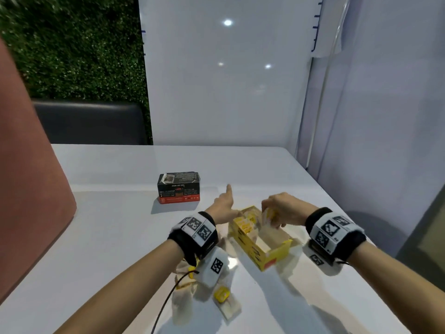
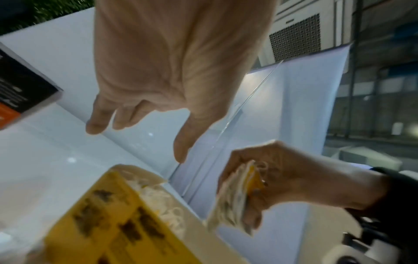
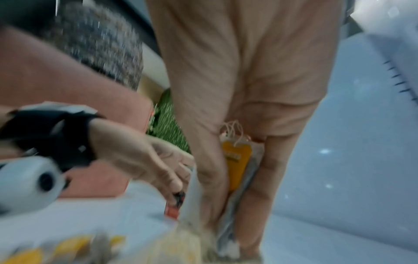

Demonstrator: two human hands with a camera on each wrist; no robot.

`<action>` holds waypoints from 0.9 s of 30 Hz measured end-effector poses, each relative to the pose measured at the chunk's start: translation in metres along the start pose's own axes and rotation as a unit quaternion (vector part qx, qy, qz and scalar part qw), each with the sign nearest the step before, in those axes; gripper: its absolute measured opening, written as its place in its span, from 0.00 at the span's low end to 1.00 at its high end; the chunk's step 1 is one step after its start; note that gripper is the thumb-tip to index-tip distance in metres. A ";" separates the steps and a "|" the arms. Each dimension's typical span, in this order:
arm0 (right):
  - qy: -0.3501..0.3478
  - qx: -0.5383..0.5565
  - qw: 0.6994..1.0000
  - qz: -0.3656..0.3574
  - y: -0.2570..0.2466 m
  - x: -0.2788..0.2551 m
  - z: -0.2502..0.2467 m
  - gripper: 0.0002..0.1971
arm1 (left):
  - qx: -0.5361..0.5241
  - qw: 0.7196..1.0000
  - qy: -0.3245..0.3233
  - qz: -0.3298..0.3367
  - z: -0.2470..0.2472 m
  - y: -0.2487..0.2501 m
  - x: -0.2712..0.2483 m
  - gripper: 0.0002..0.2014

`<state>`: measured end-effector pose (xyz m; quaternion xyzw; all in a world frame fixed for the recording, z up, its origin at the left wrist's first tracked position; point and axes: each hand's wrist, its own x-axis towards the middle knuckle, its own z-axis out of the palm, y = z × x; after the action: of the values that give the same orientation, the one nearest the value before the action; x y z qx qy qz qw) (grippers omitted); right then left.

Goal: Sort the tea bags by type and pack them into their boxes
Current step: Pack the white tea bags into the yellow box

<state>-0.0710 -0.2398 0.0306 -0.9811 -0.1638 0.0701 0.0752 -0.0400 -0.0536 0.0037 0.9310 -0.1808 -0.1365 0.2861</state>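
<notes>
Tea bags, a small stack, hang pinched in the right hand over the open yellow box near the table's middle; more lie loose toward the near edge, so packing looks unfinished. The black box stands closed farther back. From the left wrist, the left hand hovers with fingers spread, holding nothing. From the right wrist, fingers clamp the yellow-tagged stack.

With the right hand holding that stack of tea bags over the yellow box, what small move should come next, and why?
Probably lower the stack of tea bags into the yellow box. The right hand pinches it just above the open box, whose near half looks empty, while the left hand, fingers relaxed, rests beside the far end.
</notes>
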 end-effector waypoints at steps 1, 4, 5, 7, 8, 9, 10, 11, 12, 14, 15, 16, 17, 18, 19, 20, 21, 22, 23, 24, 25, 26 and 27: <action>-0.023 -0.030 0.999 0.003 0.001 0.005 0.006 0.16 | 0.016 1.000 -0.005 -0.017 0.001 -0.003 0.006 0.43; -0.047 -0.133 0.990 0.010 0.000 0.017 0.023 0.24 | 0.037 0.997 -0.048 -0.037 0.007 -0.007 0.017 0.36; -0.049 -0.165 0.985 0.009 -0.001 0.021 0.028 0.23 | 0.039 0.997 -0.058 -0.040 0.010 -0.008 0.019 0.35; -0.057 -0.212 0.976 0.004 -0.002 0.027 0.037 0.20 | 0.042 0.996 -0.069 -0.041 0.013 -0.007 0.023 0.32; -0.061 -0.225 0.972 0.003 -0.003 0.029 0.041 0.19 | 0.046 0.995 -0.074 -0.041 0.014 -0.007 0.025 0.30; -0.064 -0.232 0.971 0.003 -0.004 0.030 0.044 0.18 | 0.050 0.995 -0.077 -0.040 0.015 -0.006 0.026 0.28; -0.065 -0.233 0.970 0.003 -0.004 0.032 0.045 0.18 | 0.053 0.995 -0.080 -0.038 0.016 -0.006 0.029 0.25; -0.066 -0.234 0.970 0.000 -0.004 0.033 0.046 0.18 | 0.055 0.995 -0.083 -0.032 0.017 -0.005 0.030 0.23; -0.064 -0.235 0.970 -0.007 -0.004 0.034 0.046 0.18 | 0.056 0.994 -0.087 -0.026 0.017 -0.005 0.031 0.21; -0.058 -0.246 0.967 -0.032 -0.003 0.037 0.048 0.18 | 0.052 0.994 -0.094 -0.013 0.018 -0.005 0.033 0.20; -0.055 -0.254 0.964 -0.046 -0.002 0.039 0.049 0.18 | 0.050 0.994 -0.099 -0.009 0.018 -0.005 0.033 0.20; -0.054 -0.261 0.962 -0.056 -0.001 0.040 0.050 0.18 | 0.047 0.993 -0.104 -0.006 0.018 -0.005 0.033 0.21; -0.052 -0.263 0.962 -0.060 0.000 0.040 0.051 0.18 | 0.042 0.993 -0.110 -0.005 0.018 -0.005 0.033 0.22; -0.048 -0.259 0.963 -0.061 0.001 0.040 0.051 0.18 | 0.035 0.993 -0.116 -0.005 0.017 -0.005 0.033 0.22; -0.044 -0.254 0.964 -0.059 0.002 0.039 0.052 0.18 | 0.026 0.992 -0.120 -0.010 0.017 -0.005 0.033 0.22; -0.040 -0.246 0.967 -0.057 0.003 0.039 0.052 0.18 | 0.016 0.993 -0.120 -0.015 0.017 -0.005 0.034 0.22; -0.037 -0.236 0.970 -0.052 0.004 0.038 0.052 0.18 | 0.010 0.993 -0.118 -0.022 0.017 -0.005 0.033 0.23; -0.036 -0.225 0.973 -0.045 0.005 0.038 0.053 0.18 | 0.008 0.993 -0.112 -0.026 0.019 -0.004 0.034 0.26; -0.039 -0.214 0.975 -0.038 0.005 0.037 0.052 0.16 | 0.012 0.994 -0.106 -0.035 0.022 -0.002 0.035 0.31; -0.042 -0.204 0.978 -0.034 0.005 0.037 0.053 0.15 | 0.026 0.994 -0.098 -0.045 0.028 0.001 0.035 0.37; -0.043 -0.195 0.979 -0.032 0.004 0.037 0.053 0.14 | 0.053 0.993 -0.086 -0.057 0.035 0.004 0.036 0.41; -0.043 -0.188 0.981 -0.031 0.003 0.037 0.053 0.14 | 0.086 0.992 -0.066 -0.066 0.044 0.007 0.036 0.43; -0.044 -0.182 0.982 -0.029 0.002 0.037 0.052 0.14 | 0.115 0.989 -0.045 -0.082 0.051 0.011 0.036 0.43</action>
<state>-0.0438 -0.2227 -0.0249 -0.9691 -0.2056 0.0800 -0.1101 -0.0285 -0.1019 -0.0365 0.9622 -0.1314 -0.1799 0.1570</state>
